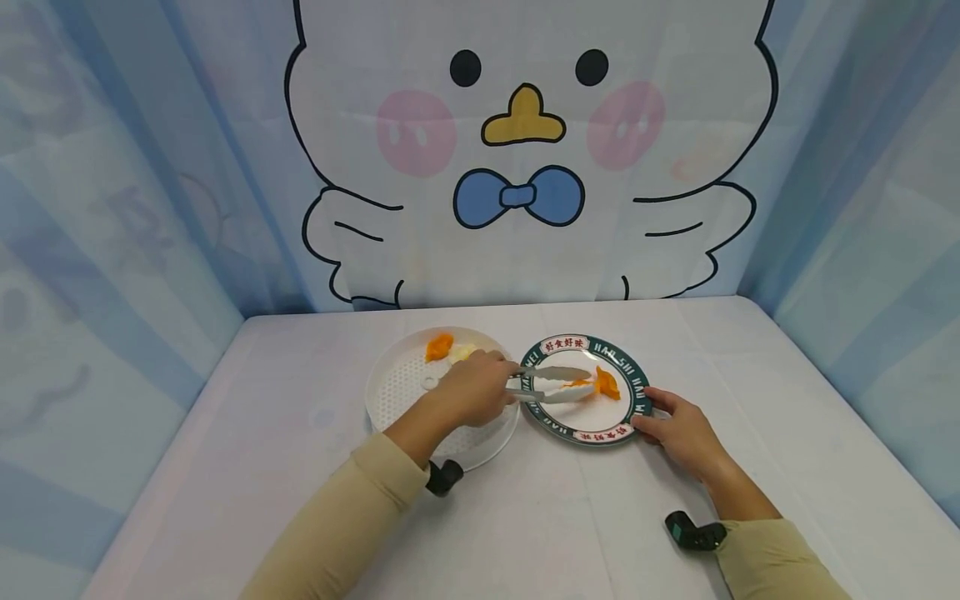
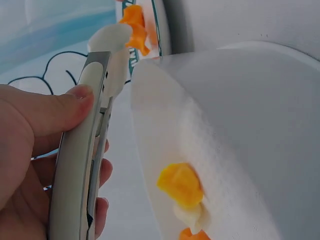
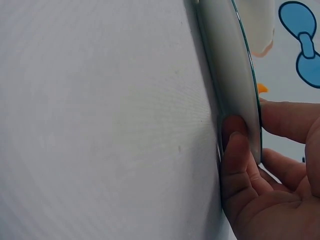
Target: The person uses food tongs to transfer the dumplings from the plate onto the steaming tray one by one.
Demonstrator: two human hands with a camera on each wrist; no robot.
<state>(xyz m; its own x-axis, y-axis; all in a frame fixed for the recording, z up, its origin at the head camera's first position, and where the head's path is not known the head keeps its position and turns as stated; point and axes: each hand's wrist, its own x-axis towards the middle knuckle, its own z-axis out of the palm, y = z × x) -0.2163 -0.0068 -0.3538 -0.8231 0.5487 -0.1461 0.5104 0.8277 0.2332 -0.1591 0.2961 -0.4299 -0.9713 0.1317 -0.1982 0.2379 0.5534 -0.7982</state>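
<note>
My left hand [image 1: 476, 390] grips a pair of tongs [image 2: 82, 145] with white tips, thumb on one arm and fingers wrapped round the other. The tongs reach over a green-rimmed plate [image 1: 570, 435], their tips right at orange pieces [image 1: 607, 384] lying on it. At the plate's right edge my right hand [image 1: 684, 432] pinches the rim; in the right wrist view the thumb [image 3: 290, 120] is on one side and fingers on the other. Under the left forearm sits a round white perforated tray [image 1: 396, 385], holding an orange piece [image 1: 438, 347] and a pale piece [image 1: 462, 352].
Both dishes stand side by side on a white-covered table [image 1: 300, 400]. A curtain [image 1: 517, 258] printed with a cartoon figure hangs behind the table's back edge, with more blue curtain at both sides. A black device [image 1: 693, 532] is at the right wrist.
</note>
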